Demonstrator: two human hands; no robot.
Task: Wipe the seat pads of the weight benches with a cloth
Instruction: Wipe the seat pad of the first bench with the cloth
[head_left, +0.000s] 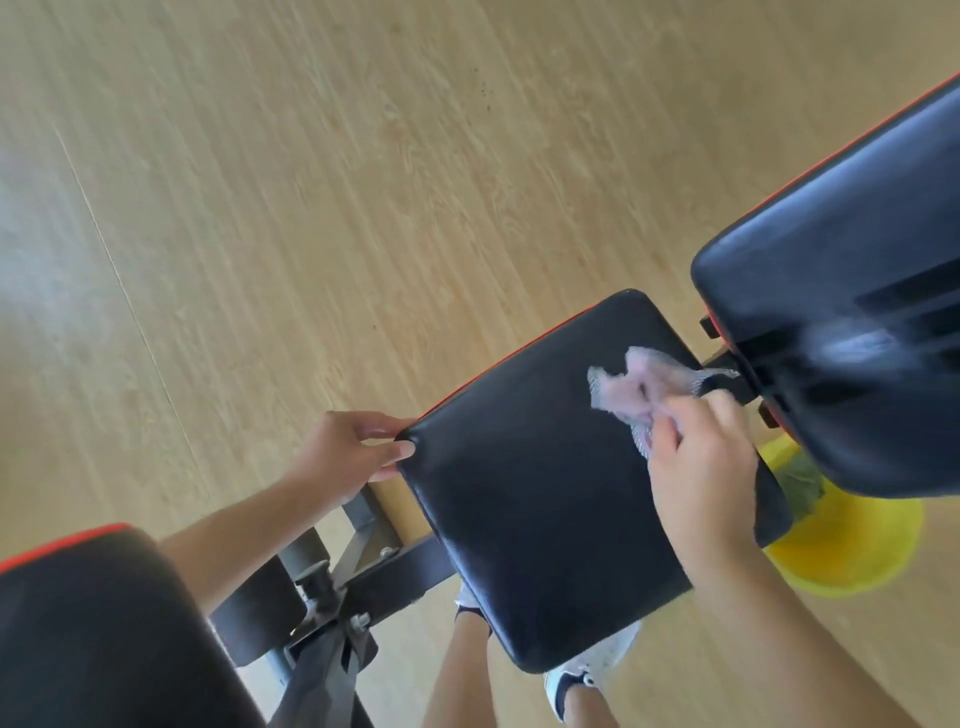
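Note:
A black seat pad (540, 499) with a red edge fills the middle of the view. My right hand (701, 467) presses a pale pink and white cloth (644, 384) onto the pad's far right part. My left hand (353, 449) grips the pad's near left corner with its fingers curled over the edge. A second black pad (852, 291), the bench's backrest, rises at the upper right. Another black pad with red trim (98, 629) sits at the lower left.
A yellow bucket (852, 545) with something green in it stands on the wood floor (311, 182) under the backrest. The bench's dark metal frame and bolts (332, 597) lie below the seat. My legs and a white shoe (587, 670) show beneath the pad.

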